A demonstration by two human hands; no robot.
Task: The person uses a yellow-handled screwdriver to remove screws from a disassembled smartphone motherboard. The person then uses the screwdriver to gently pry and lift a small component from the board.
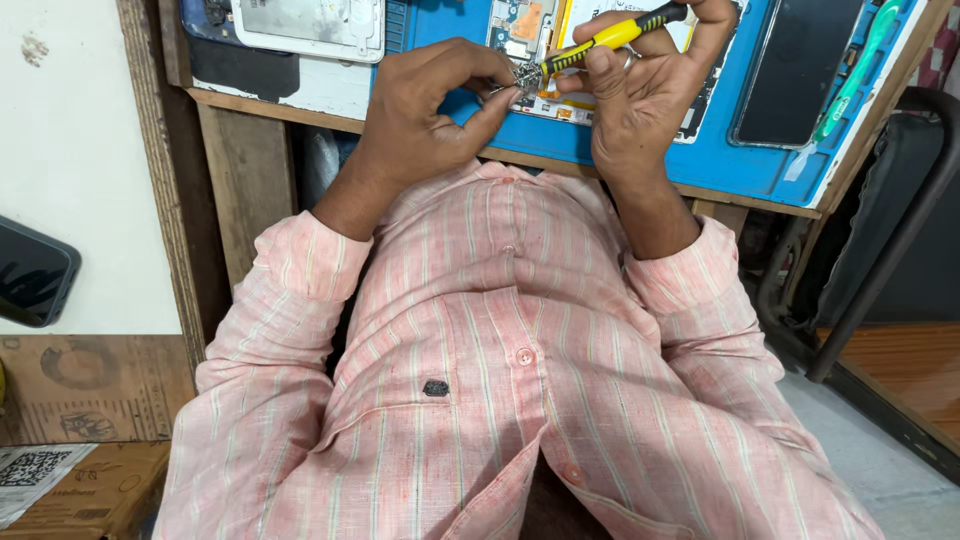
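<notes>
Head view, reading from the left: I see a dark phone [35, 270] lying face up on a pale surface, well apart from the work, and cardboard boxes [70, 440] below it. Up at the tabletop [250, 100] edge a white phone back cover [310, 25] rests beside the blue repair mat [720, 150], which serves as the tray here, carrying an opened phone [525, 30] with its board exposed, a second dark phone [795, 65] lying flat, and a green-handled tool [850, 75] parked at the far right. My left hand [425, 120] has its fingers [495, 95] pinched nearly closed on a small shiny metal part [526, 75], held just above the mat's near edge, probably so anything dropped lands on the mat. My right hand [640, 100] is wrapped closed around a yellow-and-black screwdriver [600, 40], tip touching that part; I cannot quite tell what the part is, as it is small and half hidden. A pink striped shirt [500, 380] fills the lower frame.
</notes>
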